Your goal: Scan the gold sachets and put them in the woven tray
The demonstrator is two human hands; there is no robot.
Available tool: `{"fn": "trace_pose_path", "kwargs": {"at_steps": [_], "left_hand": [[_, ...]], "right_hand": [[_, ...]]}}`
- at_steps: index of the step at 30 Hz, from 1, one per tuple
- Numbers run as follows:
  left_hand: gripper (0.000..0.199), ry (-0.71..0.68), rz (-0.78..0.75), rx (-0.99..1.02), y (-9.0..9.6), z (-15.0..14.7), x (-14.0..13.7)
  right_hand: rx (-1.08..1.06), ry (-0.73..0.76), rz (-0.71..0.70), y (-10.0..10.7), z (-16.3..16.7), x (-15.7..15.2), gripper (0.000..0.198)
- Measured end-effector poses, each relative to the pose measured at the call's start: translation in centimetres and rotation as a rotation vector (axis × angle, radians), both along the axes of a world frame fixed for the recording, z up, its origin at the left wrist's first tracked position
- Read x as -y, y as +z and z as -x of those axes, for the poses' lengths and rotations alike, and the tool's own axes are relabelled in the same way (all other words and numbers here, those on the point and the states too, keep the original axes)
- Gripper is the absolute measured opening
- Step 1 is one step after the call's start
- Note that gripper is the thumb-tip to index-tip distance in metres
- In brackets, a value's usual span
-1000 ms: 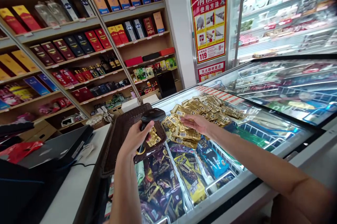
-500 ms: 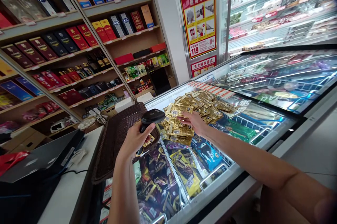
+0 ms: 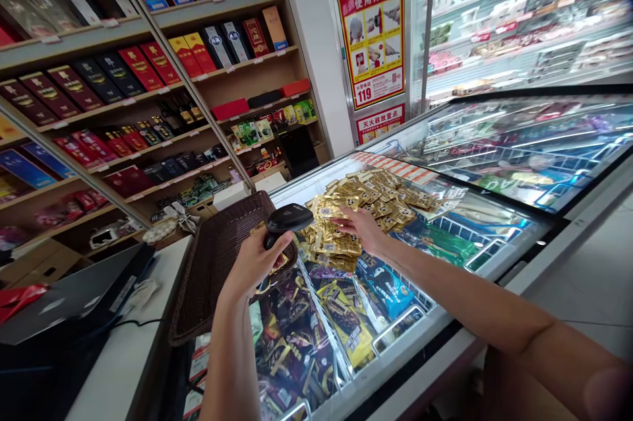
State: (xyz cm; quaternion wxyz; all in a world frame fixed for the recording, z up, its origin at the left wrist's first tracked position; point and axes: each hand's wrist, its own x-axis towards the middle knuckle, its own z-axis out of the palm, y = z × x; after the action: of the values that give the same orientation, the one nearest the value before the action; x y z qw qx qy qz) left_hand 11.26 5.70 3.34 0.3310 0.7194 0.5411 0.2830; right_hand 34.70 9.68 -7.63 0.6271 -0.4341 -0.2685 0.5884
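Observation:
My left hand [image 3: 251, 261] is wrapped round the handle of a black barcode scanner [image 3: 291, 216], whose head points right, towards a pile of small gold packets [image 3: 380, 191]. On the near left side of that pile, my right hand [image 3: 366, 231] pinches a shiny gold packet [image 3: 330, 205] just in front of the scanner head. The fingertips are partly hidden among the packets. The pile lies on the glass lid of a chest freezer [image 3: 366, 378]. Behind my left hand stands a dark brown woven basket [image 3: 210, 262], with some gold packets in it, partly covered by the hand.
A white counter [image 3: 123, 348] with a black device [image 3: 84, 289] and a cable stands at the left. Bagged frozen goods [image 3: 346, 322] show through the freezer glass. Shelves of boxes [image 3: 138, 71] line the back left, and a lit display fridge [image 3: 519, 18] stands at the back right.
The gold packet at my right fingertips now lies flatter and brighter, nearer the scanner head. The scanner has barely shifted. The whole view has moved slightly.

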Motion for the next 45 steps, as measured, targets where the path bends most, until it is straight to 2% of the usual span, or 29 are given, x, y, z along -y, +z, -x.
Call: {"fn": "trace_pose_path", "kwargs": {"at_steps": [4,10,16,20,23,26,33,35,40,45], "left_hand": [[0.051,0.014,0.014,0.025,0.4,-0.5,0.5],[0.051,0.016,0.005,0.026,0.7,-0.8,1.2],[0.049,-0.012,-0.008,0.000,0.9,-0.9,1.5],[0.051,0.008,-0.009,0.010,1.0,-0.5,1.4],[0.050,0.024,-0.013,0.034,1.0,0.1,1.2],[0.050,0.025,-0.023,0.042,1.2,0.6,1.2],[0.052,0.069,-0.054,0.042,1.5,1.3,1.3],[0.052,0.062,-0.058,0.040,1.5,1.6,1.3],[0.052,0.075,-0.051,0.015,1.4,2.2,1.1],[0.051,0.160,-0.055,-0.032,2.0,3.7,1.3]], "right_hand": [[0.018,-0.047,0.047,-0.3,-0.2,-0.3,0.024],[0.064,-0.112,-0.026,-0.8,-0.2,-0.4,0.027],[0.060,-0.121,-0.030,-0.8,-0.5,-0.5,0.031],[0.086,-0.266,-0.061,-1.0,-2.1,-1.8,0.031],[0.242,-0.425,-0.083,-1.5,-3.7,-2.9,0.031],[0.518,-0.520,-0.016,-2.3,-4.8,-3.5,0.027],[0.985,-0.455,0.100,-2.7,-4.8,-3.3,0.042],[1.083,-0.446,0.072,-2.8,-4.4,-3.4,0.044],[1.275,-0.428,-0.078,-3.7,-3.7,-4.0,0.030],[1.423,-0.481,-0.138,-3.7,-3.2,-3.3,0.034]]}}
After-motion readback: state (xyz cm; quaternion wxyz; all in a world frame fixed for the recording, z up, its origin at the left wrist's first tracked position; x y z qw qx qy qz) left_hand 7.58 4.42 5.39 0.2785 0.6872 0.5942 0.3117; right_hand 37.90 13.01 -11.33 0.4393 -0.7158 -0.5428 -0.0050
